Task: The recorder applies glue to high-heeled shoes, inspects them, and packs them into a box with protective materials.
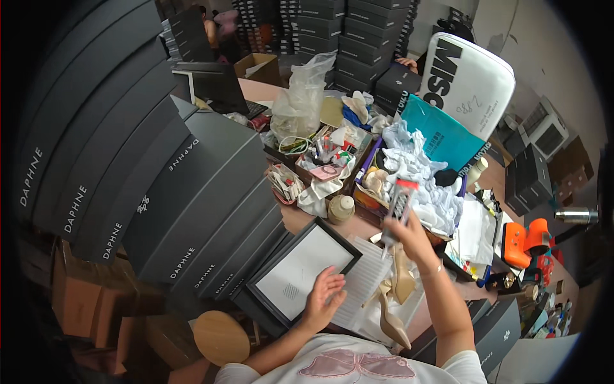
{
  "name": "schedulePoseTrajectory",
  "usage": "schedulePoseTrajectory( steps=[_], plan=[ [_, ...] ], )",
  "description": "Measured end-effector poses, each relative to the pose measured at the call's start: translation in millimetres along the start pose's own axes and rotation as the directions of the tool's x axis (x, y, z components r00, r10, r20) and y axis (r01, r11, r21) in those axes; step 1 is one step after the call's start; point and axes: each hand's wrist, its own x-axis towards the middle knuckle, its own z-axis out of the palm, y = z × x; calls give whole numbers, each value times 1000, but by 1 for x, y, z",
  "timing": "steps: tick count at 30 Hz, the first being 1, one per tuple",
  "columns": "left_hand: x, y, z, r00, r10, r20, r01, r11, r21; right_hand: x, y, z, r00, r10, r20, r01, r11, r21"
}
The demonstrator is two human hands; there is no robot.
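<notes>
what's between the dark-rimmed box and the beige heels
In the head view, a white ribbed sheet lies between the dark-rimmed box and the beige heels.

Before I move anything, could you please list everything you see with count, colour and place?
Shallow box: one, black, white inside, front centre.
Heeled shoes: two, beige, right of that box.
Cone: one, cream, centre.
Handheld object: one, grey and red, right of the cone.
Crumpled wads: several, white, right.
Package: one, teal, behind the wads.
Plastic bag: one, clear, back.
Clutter: uncounted, mixed, past the cone.
Laptop: one, black, upper left.
Stacked boxes: many, dark grey, left and back.
Round seat: one, tan, lower left.
Left hand: one, bare, by the shallow box.
Right hand: one, bare, gripping handheld object.
</notes>
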Motion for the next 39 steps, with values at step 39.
schedulePoseTrajectory(
  steps=[39],
  plan=[
    [-71,-87,32,717,-628,303,579,778,244,-254,130,-32,984,122,-126,-175,629,-758]
  ],
)
